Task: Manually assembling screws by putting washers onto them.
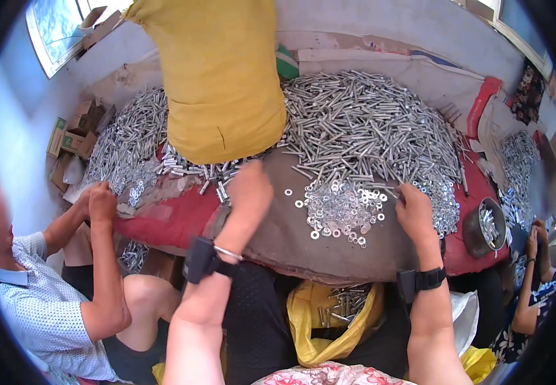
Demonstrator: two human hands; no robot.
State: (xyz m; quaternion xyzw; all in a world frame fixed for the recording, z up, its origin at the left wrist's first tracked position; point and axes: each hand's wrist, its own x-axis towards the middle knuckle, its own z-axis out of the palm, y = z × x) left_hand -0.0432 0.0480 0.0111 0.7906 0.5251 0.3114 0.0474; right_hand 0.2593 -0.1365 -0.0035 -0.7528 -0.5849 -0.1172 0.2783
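Silvery washers [347,210] lie on brown cloth [275,226] between the left hand [250,187] and right hand [414,208], nearer the right (fingers curled); whether either hand pinches anything cannot be told. Bolts [368,125] heap beyond, long axes variously turned.

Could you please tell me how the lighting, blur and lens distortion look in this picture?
In the head view, the upper-left window is bright; the left hand looks softly blurred, while the right hand appears crisper; the metal rods catch pale highlights; fisheye distortion bends the edges, with black rounding off the corners.
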